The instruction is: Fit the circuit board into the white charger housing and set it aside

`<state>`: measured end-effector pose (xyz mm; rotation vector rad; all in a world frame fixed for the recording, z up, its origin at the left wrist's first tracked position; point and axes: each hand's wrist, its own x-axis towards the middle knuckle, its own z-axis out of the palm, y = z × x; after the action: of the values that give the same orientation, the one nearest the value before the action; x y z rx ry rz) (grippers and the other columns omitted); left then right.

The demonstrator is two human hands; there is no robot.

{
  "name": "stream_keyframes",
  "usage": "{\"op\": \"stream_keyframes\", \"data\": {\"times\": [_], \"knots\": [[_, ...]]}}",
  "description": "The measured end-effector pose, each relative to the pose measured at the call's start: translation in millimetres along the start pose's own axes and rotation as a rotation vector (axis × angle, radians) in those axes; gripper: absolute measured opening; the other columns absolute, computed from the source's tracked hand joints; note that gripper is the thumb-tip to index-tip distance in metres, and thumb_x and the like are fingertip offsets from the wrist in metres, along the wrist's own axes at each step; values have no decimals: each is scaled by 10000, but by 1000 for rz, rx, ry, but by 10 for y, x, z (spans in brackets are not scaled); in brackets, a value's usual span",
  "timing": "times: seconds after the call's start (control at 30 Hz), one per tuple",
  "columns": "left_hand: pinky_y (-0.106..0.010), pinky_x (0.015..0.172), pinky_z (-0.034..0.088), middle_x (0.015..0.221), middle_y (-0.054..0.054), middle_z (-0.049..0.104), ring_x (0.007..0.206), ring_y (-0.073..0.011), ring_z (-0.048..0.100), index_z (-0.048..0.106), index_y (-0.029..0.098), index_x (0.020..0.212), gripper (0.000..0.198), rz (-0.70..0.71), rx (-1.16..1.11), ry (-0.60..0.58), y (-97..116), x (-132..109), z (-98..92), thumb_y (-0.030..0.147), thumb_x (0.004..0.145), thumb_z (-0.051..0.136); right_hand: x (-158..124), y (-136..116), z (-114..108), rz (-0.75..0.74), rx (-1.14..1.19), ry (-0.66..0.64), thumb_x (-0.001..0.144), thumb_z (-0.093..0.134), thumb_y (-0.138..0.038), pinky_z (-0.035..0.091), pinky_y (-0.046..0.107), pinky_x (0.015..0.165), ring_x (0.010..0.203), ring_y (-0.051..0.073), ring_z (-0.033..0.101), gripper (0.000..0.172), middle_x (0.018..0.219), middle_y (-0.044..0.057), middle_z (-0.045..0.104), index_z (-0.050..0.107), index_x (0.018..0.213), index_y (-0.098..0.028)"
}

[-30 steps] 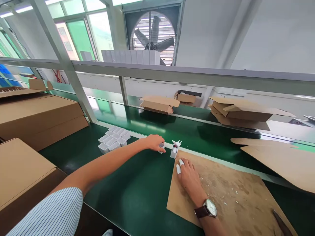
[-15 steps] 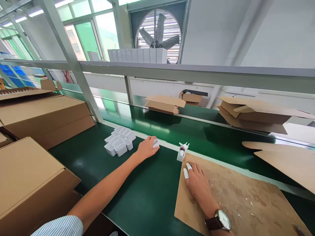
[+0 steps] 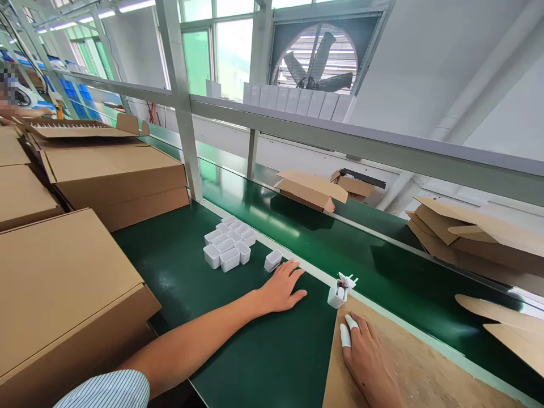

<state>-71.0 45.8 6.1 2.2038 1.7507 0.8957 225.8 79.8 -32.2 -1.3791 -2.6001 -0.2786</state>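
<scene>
My left hand point(image 3: 283, 286) is open over the green work surface, fingers spread and holding nothing. Just beyond its fingers a single white plastic case point(image 3: 272, 260) stands apart, close to the pale edge strip. Farther left is a cluster of several open white cases point(image 3: 229, 243). My right hand point(image 3: 370, 357) rests palm down on a brown board point(image 3: 425, 357), with white finger covers on two fingertips and no object visible in it. Right beyond those fingertips sits a white case with a two-pin plug lid tilted open point(image 3: 338, 293); some small reddish part shows inside.
Large cardboard boxes point(image 3: 72, 266) fill the left side. Past the edge strip runs a green belt point(image 3: 272, 218), with folded cartons point(image 3: 312, 190) behind it and more cardboard point(image 3: 476, 226) at right. A metal rail point(image 3: 340, 130) crosses above. Part of another person shows far left.
My left hand has let go of the white case, drawn back toward the right and spread its fingers. My right hand stays on the board. The view has turned left.
</scene>
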Motion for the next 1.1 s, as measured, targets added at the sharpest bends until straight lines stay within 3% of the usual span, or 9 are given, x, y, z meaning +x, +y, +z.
{"op": "stream_keyframes", "data": {"times": [0.1, 0.27, 0.5, 0.57, 0.8, 0.97, 1.1], "knots": [[-637, 1209, 391, 1546, -214, 496, 1513, -422, 390, 554, 159, 1406, 507, -145, -57, 31, -105, 40, 48, 452, 993, 585, 36, 68, 79, -41, -35, -7, 847, 464, -270, 652, 464, 825, 1096, 358, 703, 334, 1188, 194, 724, 709, 1057, -184], [-585, 1246, 342, 1498, -195, 530, 1467, -363, 454, 552, 163, 1381, 472, -260, -95, 98, -300, 69, -122, 443, 1000, 549, 119, 163, 120, -105, -14, -38, 842, 510, -373, 646, 450, 748, 1013, 355, 702, 262, 1067, 188, 720, 678, 960, -210], [-578, 1230, 358, 1494, -201, 534, 1454, -362, 467, 508, 153, 1400, 510, -396, -169, 196, -299, 77, -197, 434, 979, 572, 152, 257, 3, -124, -22, -88, 868, 506, -347, 602, 347, 615, 963, 311, 709, 226, 1077, 161, 713, 675, 947, -219], [-583, 1236, 347, 1511, -214, 520, 1467, -368, 454, 473, 139, 1427, 565, -438, -195, 221, -300, 78, -196, 425, 957, 605, 113, 239, 4, -115, -29, -79, 899, 477, -342, 605, 346, 620, 941, 301, 711, 264, 1082, 158, 719, 696, 973, -213], [-510, 1234, 393, 1583, -193, 463, 1513, -310, 420, 328, 176, 1507, 661, -536, -300, 308, -380, 52, -241, 398, 950, 606, -22, 75, 190, -70, -68, 156, 947, 328, -271, 645, 433, 715, 957, 327, 713, 405, 1073, 191, 732, 724, 980, -193], [-511, 1242, 395, 1550, -182, 515, 1491, -291, 461, 365, 191, 1467, 648, -560, -458, 400, -399, 32, -255, 345, 907, 653, -30, 63, 184, -98, -41, 165, 976, 264, -279, 654, 503, 706, 972, 377, 719, 498, 1095, 246, 731, 747, 979, -156], [-531, 1226, 415, 1473, -168, 588, 1432, -295, 531, 430, 201, 1420, 603, -585, -451, 436, -409, 19, -241, 323, 884, 678, -47, 130, 153, -144, 11, 98, 1008, 295, -343, 652, 464, 701, 979, 368, 721, 492, 1094, 228, 736, 758, 1029, -176]]}}
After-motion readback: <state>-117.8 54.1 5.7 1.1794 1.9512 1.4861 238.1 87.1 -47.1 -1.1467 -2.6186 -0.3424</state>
